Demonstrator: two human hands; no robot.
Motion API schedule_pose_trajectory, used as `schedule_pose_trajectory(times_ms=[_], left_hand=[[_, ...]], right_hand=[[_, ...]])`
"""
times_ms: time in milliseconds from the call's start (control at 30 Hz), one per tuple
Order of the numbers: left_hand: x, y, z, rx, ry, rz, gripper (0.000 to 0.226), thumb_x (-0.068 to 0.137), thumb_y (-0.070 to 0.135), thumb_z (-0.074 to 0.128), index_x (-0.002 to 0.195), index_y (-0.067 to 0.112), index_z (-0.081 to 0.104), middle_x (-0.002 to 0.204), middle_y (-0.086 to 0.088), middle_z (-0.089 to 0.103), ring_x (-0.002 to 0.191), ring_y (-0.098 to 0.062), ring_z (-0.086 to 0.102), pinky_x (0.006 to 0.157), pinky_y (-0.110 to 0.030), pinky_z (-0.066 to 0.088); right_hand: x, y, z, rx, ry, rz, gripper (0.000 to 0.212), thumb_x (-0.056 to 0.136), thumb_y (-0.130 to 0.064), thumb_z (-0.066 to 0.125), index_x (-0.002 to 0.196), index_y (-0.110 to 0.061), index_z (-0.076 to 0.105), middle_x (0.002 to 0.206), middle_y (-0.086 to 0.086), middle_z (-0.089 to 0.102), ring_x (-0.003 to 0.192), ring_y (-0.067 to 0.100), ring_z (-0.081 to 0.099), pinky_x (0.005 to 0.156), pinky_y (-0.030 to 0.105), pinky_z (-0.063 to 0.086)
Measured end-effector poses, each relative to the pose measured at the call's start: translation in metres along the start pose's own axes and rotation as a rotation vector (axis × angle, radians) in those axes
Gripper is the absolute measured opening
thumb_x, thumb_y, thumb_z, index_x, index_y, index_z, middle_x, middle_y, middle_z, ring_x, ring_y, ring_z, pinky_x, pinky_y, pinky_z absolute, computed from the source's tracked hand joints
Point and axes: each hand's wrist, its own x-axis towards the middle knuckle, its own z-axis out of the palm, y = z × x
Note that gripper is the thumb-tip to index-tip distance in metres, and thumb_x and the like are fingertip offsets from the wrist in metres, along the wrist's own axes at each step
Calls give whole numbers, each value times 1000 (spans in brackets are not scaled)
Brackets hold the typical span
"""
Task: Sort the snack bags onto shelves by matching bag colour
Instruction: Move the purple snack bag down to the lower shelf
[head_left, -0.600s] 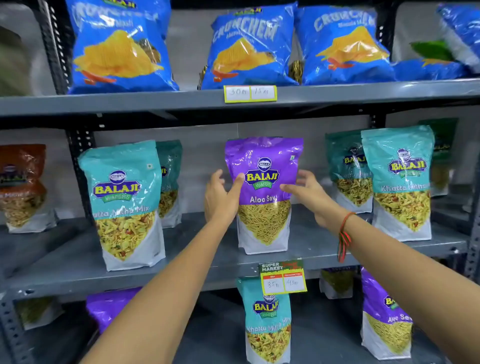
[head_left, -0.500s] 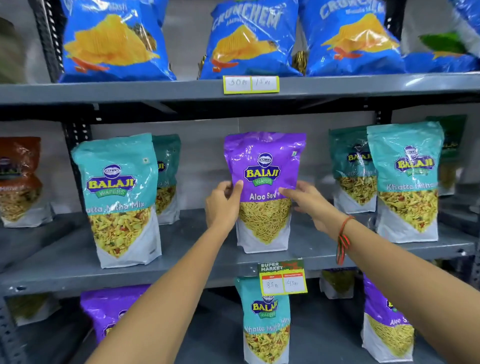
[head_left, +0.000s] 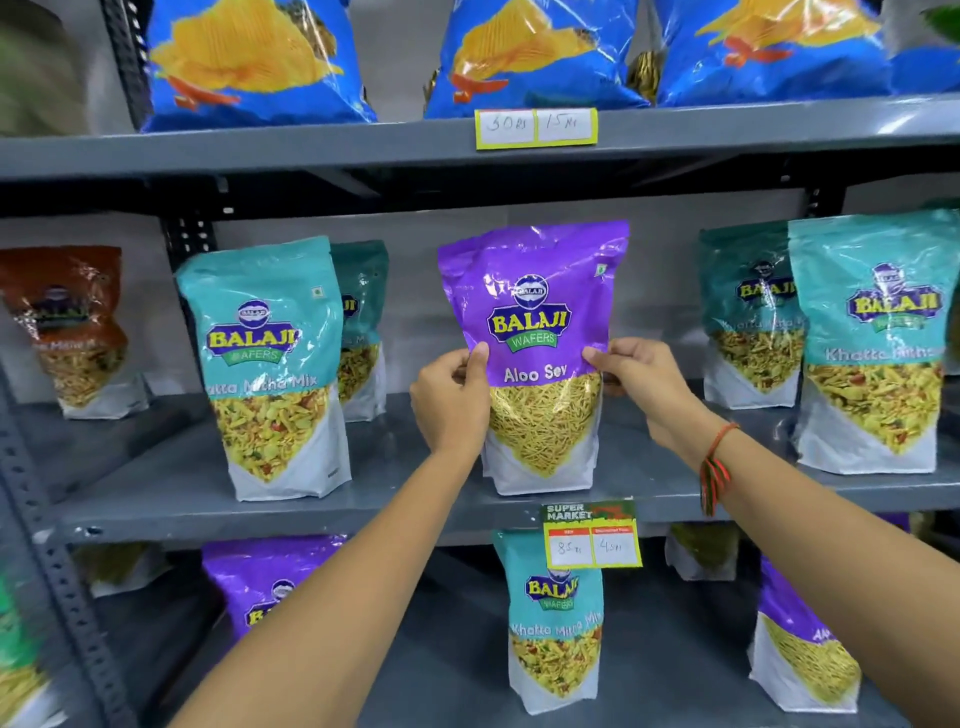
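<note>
A purple snack bag (head_left: 535, 306) stands upright in the middle of the grey middle shelf (head_left: 415, 499). My left hand (head_left: 449, 402) grips its left edge with thumb on the front. My right hand (head_left: 641, 382) pinches its right edge. On the same shelf stand teal bags: one at the left (head_left: 267, 364) with another behind it, and two at the right (head_left: 872, 343). The lower shelf holds a purple bag at the left (head_left: 260, 582), a teal bag in the middle (head_left: 553, 623) and a purple bag at the right (head_left: 800, 654).
Blue chip bags (head_left: 530, 57) fill the top shelf (head_left: 311, 148). A brown bag (head_left: 72, 327) stands at the far left of the middle shelf. Price tags (head_left: 592, 538) hang on the shelf edges. A perforated steel upright (head_left: 47, 571) runs down the left.
Both hands have closed on the purple bag's sides, from open fingers beside it to a firm grip. The view has moved closer to the shelf.
</note>
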Motion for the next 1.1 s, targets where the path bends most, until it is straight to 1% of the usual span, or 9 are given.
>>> schedule_pose_trajectory(times_ms=[200, 367, 533, 733, 833, 900, 1000, 1033, 1100], left_hand=[[-24, 22, -65, -127, 105, 78, 34, 89, 34, 65, 57, 24, 59, 42, 16, 51, 44, 0, 41, 51, -23, 31], [-68, 21, -127, -205, 151, 75, 33, 90, 27, 65, 58, 30, 55, 46, 18, 46, 51, 1, 36, 56, -24, 33], [-132, -28, -175, -88, 152, 11, 36, 92, 22, 63, 60, 9, 56, 49, 12, 38, 52, 0, 32, 53, -24, 31], [-193, -123, -201, 64, 86, -174, 44, 82, 48, 59, 63, 9, 62, 50, 13, 48, 49, 0, 37, 53, -25, 33], [-199, -164, -198, 154, 72, -267, 37, 79, 54, 58, 61, 22, 60, 48, 16, 53, 48, 3, 43, 55, -25, 35], [-194, -187, -190, 190, 67, -312, 36, 77, 55, 57, 63, 23, 64, 46, 11, 52, 48, 3, 45, 56, -28, 37], [-183, -215, -173, 277, 45, -328, 47, 78, 55, 53, 65, 12, 67, 53, -3, 60, 54, -20, 56, 57, -39, 44], [-180, -225, -168, 301, 29, -324, 49, 79, 55, 53, 65, 10, 66, 55, -11, 61, 55, -27, 56, 58, -43, 46], [-173, -245, -158, 309, 2, -336, 48, 81, 55, 54, 66, 11, 61, 53, -16, 58, 52, -21, 45, 56, -47, 46]], right_hand=[[-62, -30, 27, 106, -89, -47, 8, 89, -12, 65, 87, -6, 70, 52, -13, 69, 44, -4, 57, 46, 8, 44], [-120, -24, 54, 167, -204, 1, 16, 87, -12, 68, 71, -11, 67, 63, 1, 65, 54, 8, 50, 49, 15, 39], [-171, 30, 75, 97, -322, 100, 31, 87, -11, 68, 92, 19, 63, 78, 14, 62, 57, 9, 55, 53, 13, 44], [-197, 121, 103, -33, -451, 333, 20, 88, -3, 67, 85, 17, 66, 75, 9, 67, 55, -2, 62, 53, 12, 49], [-190, 161, 120, -42, -464, 410, 15, 87, -3, 68, 73, -7, 71, 70, 1, 71, 60, 2, 65, 59, 18, 52], [-181, 186, 132, -69, -424, 456, 15, 86, -3, 68, 76, -13, 72, 75, 7, 72, 67, 9, 66, 65, 24, 54], [-162, 225, 149, -174, -329, 452, 9, 81, -17, 75, 73, -12, 76, 80, 12, 76, 78, 20, 65, 77, 39, 55], [-155, 236, 154, -234, -294, 431, 12, 79, -25, 76, 77, -13, 78, 78, 10, 78, 75, 20, 66, 75, 39, 58], [-146, 249, 162, -361, -238, 371, 18, 79, -28, 76, 82, -11, 80, 73, 7, 77, 68, 15, 63, 61, 27, 52]])
